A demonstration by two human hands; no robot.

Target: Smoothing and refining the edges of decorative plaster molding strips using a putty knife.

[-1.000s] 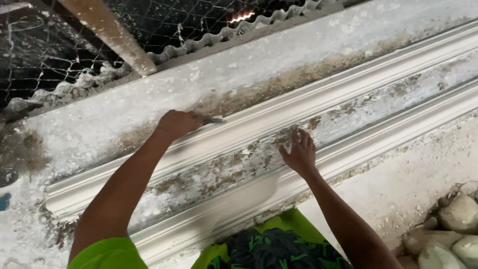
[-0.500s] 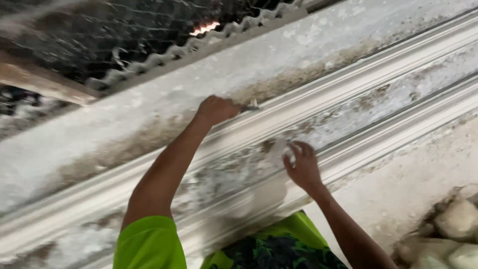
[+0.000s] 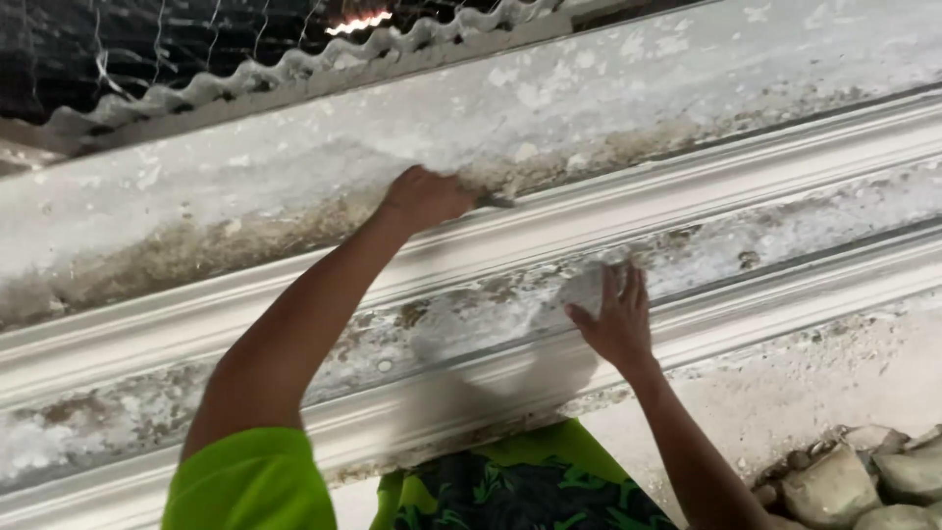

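Nearest, at 5 o'clock, grey stones (image 3: 863, 481) lie on the ground. The right hand (image 3: 616, 319) presses a pale lump (image 3: 584, 290) against the white moulding (image 3: 294, 294), fingers (image 3: 628, 285) spread around it. The moulding's long axis runs from 8 o'clock to 2 o'clock. Farther up, the left hand (image 3: 427, 196) has fingers clamped on a thin tool (image 3: 496, 202), tip pointing toward 3 o'clock, on the moulding's upper edge. Corrugated sheeting (image 3: 294, 69) lies beyond.
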